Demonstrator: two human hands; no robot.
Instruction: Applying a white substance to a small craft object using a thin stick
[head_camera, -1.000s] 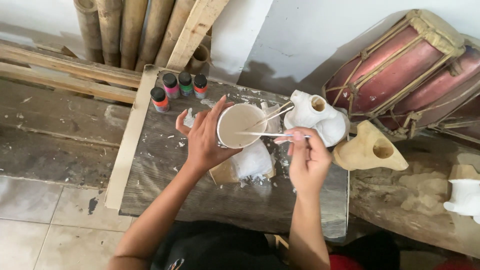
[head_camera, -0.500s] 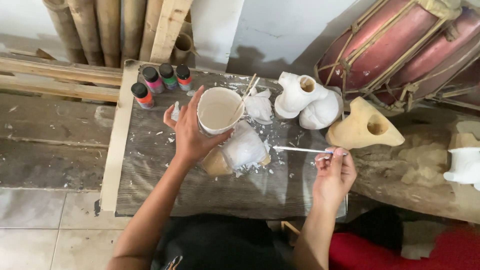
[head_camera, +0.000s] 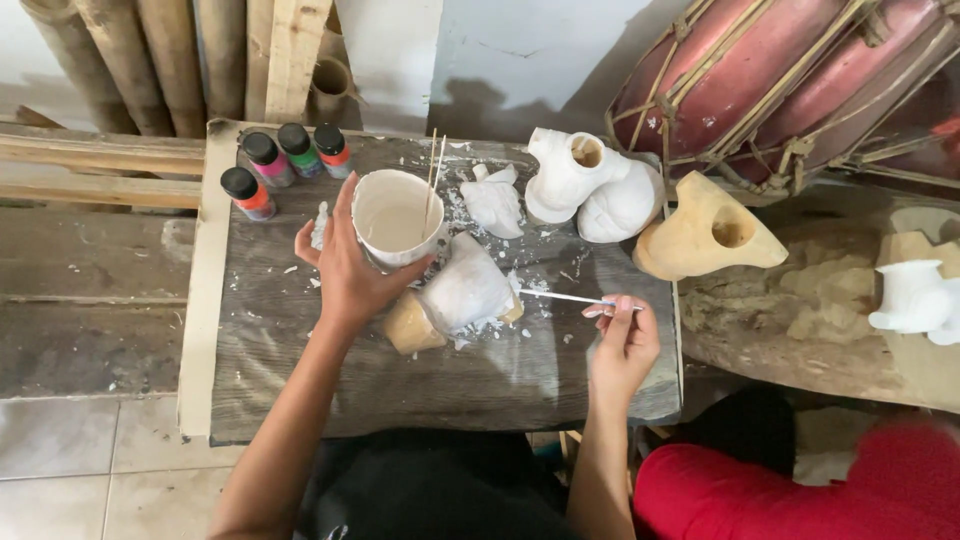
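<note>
Since half a second ago, our right hand (head_camera: 622, 345) has drawn the thin brush (head_camera: 565, 297) back from the cup, and its tip now sits at the half-painted carving (head_camera: 462, 292) lying on the weathered wooden board (head_camera: 300, 390). Working downward in size: red drums (head_camera: 780, 85) lean at the back right, white-coated carvings (head_camera: 590, 185) and a bare wooden one (head_camera: 700, 235) stand beyond, and four small paint bottles (head_camera: 285, 165) sit at the board's far left corner. Our left hand (head_camera: 350, 275) grips the white cup (head_camera: 395, 215) of pale paint, two sticks resting inside it; the right pinches the brush handle. We judge the whitewash coat is underway, and the next stroke calls for a steady tip along the unpainted tan end. The brush bristles are too fine to make out, and the carving's underside is hidden.
</note>
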